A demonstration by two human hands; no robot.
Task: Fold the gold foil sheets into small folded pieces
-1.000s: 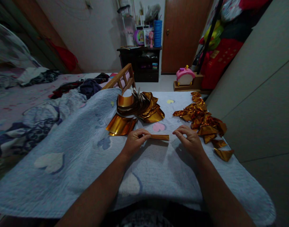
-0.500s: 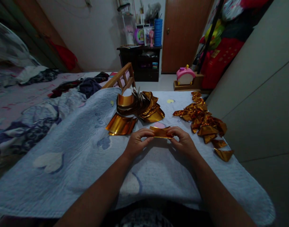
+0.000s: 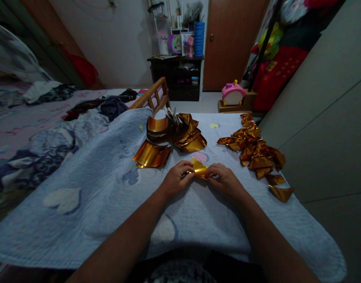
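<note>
A folded piece of gold foil paper (image 3: 198,167) is pinched between my two hands over a light blue quilt (image 3: 109,196). My left hand (image 3: 177,179) grips its left end with curled fingers. My right hand (image 3: 223,179) presses and holds its right end. Just beyond my hands lies a stack of flat gold foil sheets (image 3: 152,154) and a fanned heap of curled gold sheets (image 3: 176,131). To the right is a pile of folded gold foil pieces (image 3: 254,149).
A wooden bed rail (image 3: 152,96) rises behind the quilt. Crumpled clothes and bedding (image 3: 50,133) cover the bed on the left. A grey wardrobe wall (image 3: 325,118) runs along the right. A dark cabinet (image 3: 177,76), a door and a pink toy (image 3: 232,92) stand at the back.
My right hand moved left onto the foil strip. Both hands came together and the long strip is now folded into a shorter, peaked shape.
</note>
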